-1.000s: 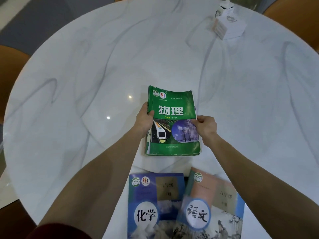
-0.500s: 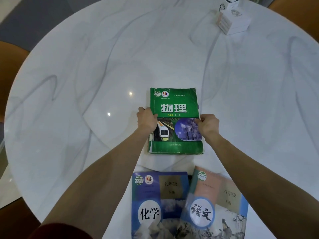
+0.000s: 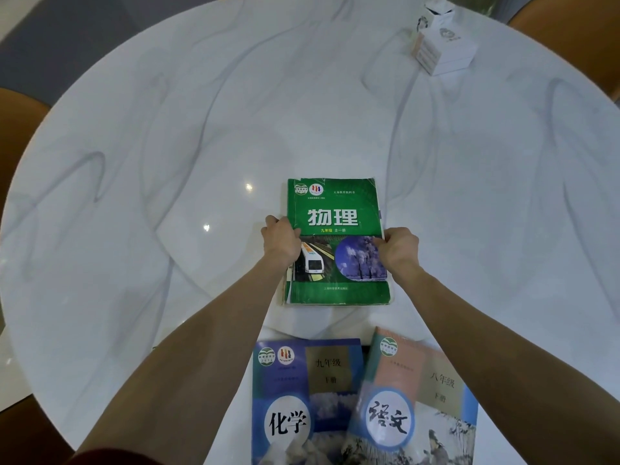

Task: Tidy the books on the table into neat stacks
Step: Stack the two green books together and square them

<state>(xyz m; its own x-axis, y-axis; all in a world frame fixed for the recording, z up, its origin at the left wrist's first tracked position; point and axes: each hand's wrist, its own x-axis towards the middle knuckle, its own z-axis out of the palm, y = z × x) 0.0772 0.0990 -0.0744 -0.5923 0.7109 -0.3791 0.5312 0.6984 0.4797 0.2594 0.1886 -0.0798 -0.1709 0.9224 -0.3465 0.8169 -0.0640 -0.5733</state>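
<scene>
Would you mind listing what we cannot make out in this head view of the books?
- Blue book and pink book: lower parts cut off by the bottom edge.
- Green book: side edges partly covered by left hand and right hand.
- White box: markings too small to read.

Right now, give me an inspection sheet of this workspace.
Surface: round white marble-pattern table, glossy.
Job's things: green physics textbook lying flat; blue chemistry textbook near the table edge, its right side under the tilted pink-and-blue language textbook.
Clutter: white hexagonal paper box at the far right.
Hands: left hand and right hand grip the green book's side edges.
Cables: nothing seen.
Surroundings: orange chairs, grey floor.
</scene>
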